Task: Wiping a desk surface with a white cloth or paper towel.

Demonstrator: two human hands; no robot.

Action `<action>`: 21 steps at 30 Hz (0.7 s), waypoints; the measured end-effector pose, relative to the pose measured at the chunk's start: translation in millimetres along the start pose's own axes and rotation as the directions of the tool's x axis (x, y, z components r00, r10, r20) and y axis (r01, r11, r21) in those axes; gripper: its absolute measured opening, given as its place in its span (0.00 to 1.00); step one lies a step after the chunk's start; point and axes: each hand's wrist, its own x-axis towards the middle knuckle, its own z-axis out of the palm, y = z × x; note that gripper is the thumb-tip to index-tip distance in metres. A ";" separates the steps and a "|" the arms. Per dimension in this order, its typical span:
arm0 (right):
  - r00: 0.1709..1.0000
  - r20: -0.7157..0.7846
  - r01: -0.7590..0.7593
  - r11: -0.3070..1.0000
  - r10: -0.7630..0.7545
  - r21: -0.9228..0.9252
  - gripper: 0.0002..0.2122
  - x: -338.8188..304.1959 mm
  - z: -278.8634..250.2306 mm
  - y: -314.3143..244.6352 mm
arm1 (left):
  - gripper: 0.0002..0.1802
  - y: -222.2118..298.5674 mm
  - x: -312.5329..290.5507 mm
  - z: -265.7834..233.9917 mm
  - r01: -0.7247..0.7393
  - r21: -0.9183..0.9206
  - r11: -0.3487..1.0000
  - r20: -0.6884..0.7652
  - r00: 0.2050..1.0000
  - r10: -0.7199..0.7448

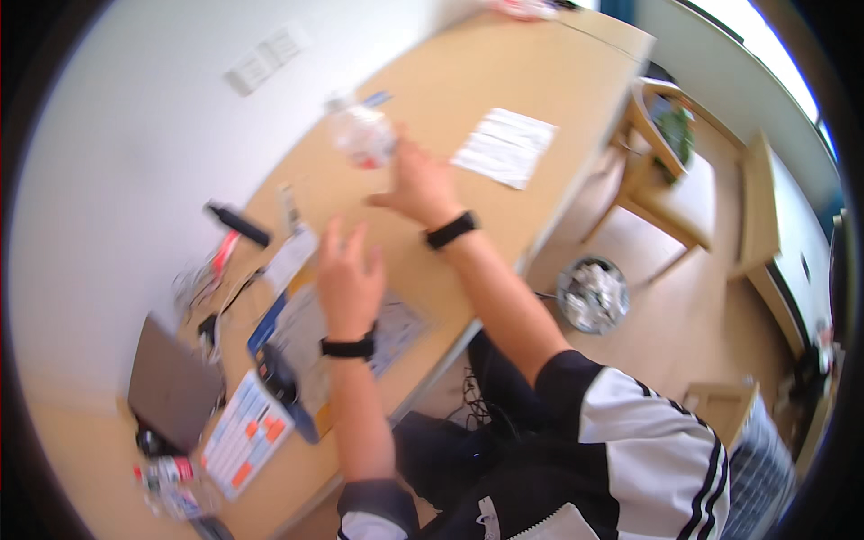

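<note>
In the head view, a clear plastic bottle (363, 137) is in the upper middle of the frame, on the wooden surface (486, 76) near the wall. Its pale cap end points to the upper left, and its long axis slants down to the lower right; blur hides whether it stands or lies. The right hand (421, 184) is against or just beside its right side, fingers toward it; I cannot tell whether they grasp it. The left hand (349, 281), lower and left, has its fingers spread and released.

A white paper sheet (506, 147) lies right of the right hand, and a blue strip (378, 98) shows behind the bottle. Left of the left hand is a black cylinder (238, 224); a laptop (175, 382) and an orange-and-white keyboard-like panel (246, 435) fill the lower left. A filled waste bin (592, 295) and a wooden chair (670, 193) are at right.
</note>
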 end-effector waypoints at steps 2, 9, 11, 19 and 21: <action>0.988 -0.155 0.041 0.984 -0.014 0.171 0.49 -0.6 8.4 -19.3 | 0.24 -18.0 -3.9 -3.1 -0.002 0.029 1.000 -0.015 1.000 0.002; 0.968 -0.239 0.119 0.976 -0.073 0.181 0.40 5.8 19.8 -28.3 | 0.21 -6.2 2.8 -5.2 -0.027 -0.007 1.000 0.025 0.999 0.027; 0.965 -0.247 0.128 0.978 -0.086 0.162 0.40 -0.9 17.9 -23.2 | 0.20 -7.8 4.8 1.6 -0.030 0.003 1.000 0.030 0.999 0.030; 0.984 -0.154 0.118 0.974 -0.089 0.195 0.43 -8.9 13.6 -32.8 | 0.17 -16.3 0.3 -4.6 -0.009 0.005 1.000 -0.013 1.000 0.009; 0.986 -0.149 0.105 0.977 -0.078 0.184 0.44 -8.7 14.2 -29.9 | 0.16 -10.4 -1.3 -3.9 -0.004 -0.036 0.999 -0.006 1.000 0.004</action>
